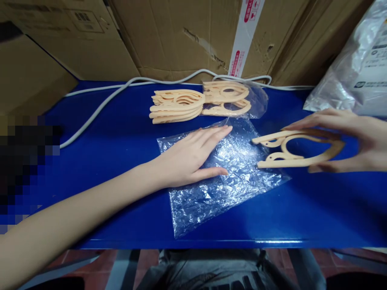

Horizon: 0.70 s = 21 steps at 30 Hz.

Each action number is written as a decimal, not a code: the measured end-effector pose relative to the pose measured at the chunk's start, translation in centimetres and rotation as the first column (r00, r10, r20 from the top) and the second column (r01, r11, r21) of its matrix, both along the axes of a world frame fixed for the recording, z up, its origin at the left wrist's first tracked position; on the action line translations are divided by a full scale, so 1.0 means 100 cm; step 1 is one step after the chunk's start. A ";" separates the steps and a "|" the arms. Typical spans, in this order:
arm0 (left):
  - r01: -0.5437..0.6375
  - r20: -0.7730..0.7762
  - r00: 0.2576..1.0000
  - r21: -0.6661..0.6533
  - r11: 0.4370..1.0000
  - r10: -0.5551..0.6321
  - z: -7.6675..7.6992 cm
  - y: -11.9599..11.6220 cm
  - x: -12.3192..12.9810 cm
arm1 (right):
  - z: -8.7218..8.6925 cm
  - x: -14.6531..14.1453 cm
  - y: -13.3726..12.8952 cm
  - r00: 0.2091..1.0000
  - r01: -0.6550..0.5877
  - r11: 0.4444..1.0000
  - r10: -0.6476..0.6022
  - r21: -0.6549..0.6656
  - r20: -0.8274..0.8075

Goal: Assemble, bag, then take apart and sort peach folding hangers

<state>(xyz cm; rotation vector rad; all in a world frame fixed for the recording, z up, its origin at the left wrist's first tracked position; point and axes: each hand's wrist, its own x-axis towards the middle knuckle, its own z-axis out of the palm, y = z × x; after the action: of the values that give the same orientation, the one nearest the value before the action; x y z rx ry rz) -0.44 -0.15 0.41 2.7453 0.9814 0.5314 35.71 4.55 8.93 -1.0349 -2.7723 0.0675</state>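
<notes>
Flat on a crinkled clear plastic bag (211,201) lies my left hand (193,155), fingers stretched out and thumb apart. My right hand (347,141) grips a beige folding clothes hanger (290,162) by its rounded end, thumb below and fingers above. The hanger is folded, and its two arm tips point left over the bag's right edge. Behind the bag sits a stack of beige folded hangers (177,106). Touching that stack on its right are more folded hangers (226,96), in clear plastic.
A blue table (121,217) carries everything. A white cable (99,117) runs along its back and curves forward at the left. Cardboard boxes (169,40) stand behind. At the back right is a large printed plastic bag (347,76).
</notes>
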 end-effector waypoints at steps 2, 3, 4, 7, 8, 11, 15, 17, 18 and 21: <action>-0.006 0.001 1.000 -0.008 1.000 0.006 0.000 0.000 0.000 | -0.010 -0.016 -0.006 0.997 -0.038 0.996 0.043 -0.079 0.059; -0.008 0.004 1.000 -0.011 1.000 0.008 0.000 0.000 0.000 | -0.015 -0.025 -0.009 0.997 -0.059 0.995 0.063 -0.079 0.052; -0.008 0.010 1.000 -0.015 1.000 0.008 0.000 0.000 0.000 | -0.020 -0.033 -0.012 0.996 -0.066 0.994 0.070 -0.085 0.046; -0.005 0.018 1.000 -0.030 1.000 0.005 0.000 -0.001 0.001 | -0.033 -0.052 -0.018 0.996 -0.082 0.993 0.084 -0.083 0.023; -0.005 0.013 1.000 -0.036 0.999 0.005 0.000 -0.001 0.001 | -0.036 -0.055 -0.019 0.997 -0.079 0.994 0.080 -0.076 0.015; -0.008 -0.016 1.000 -0.053 0.999 0.007 0.001 0.000 0.000 | -0.040 -0.057 -0.019 0.997 -0.072 0.995 0.071 -0.074 -0.010; -0.017 -0.043 0.999 -0.051 0.999 0.014 0.002 -0.001 0.000 | -0.036 -0.052 -0.017 0.998 -0.041 0.996 0.037 -0.081 -0.044; -0.016 -0.047 0.999 -0.041 0.999 0.014 0.001 -0.001 0.000 | -0.033 -0.050 -0.017 0.997 -0.004 0.999 0.001 -0.042 -0.082; -0.014 -0.047 0.999 -0.037 0.999 0.012 0.001 -0.001 -0.001 | -0.031 -0.050 -0.018 0.994 0.008 0.999 -0.012 -0.037 -0.109; -0.011 -0.044 0.999 -0.032 0.999 0.009 0.001 -0.001 0.000 | -0.027 -0.049 -0.019 0.979 -0.014 0.992 -0.012 -0.128 -0.205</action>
<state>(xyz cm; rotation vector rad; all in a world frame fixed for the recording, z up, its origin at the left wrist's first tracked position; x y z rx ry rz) -0.47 -0.25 0.53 2.7354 1.0054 0.4545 30.85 2.62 6.23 -0.9939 -2.6088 0.3388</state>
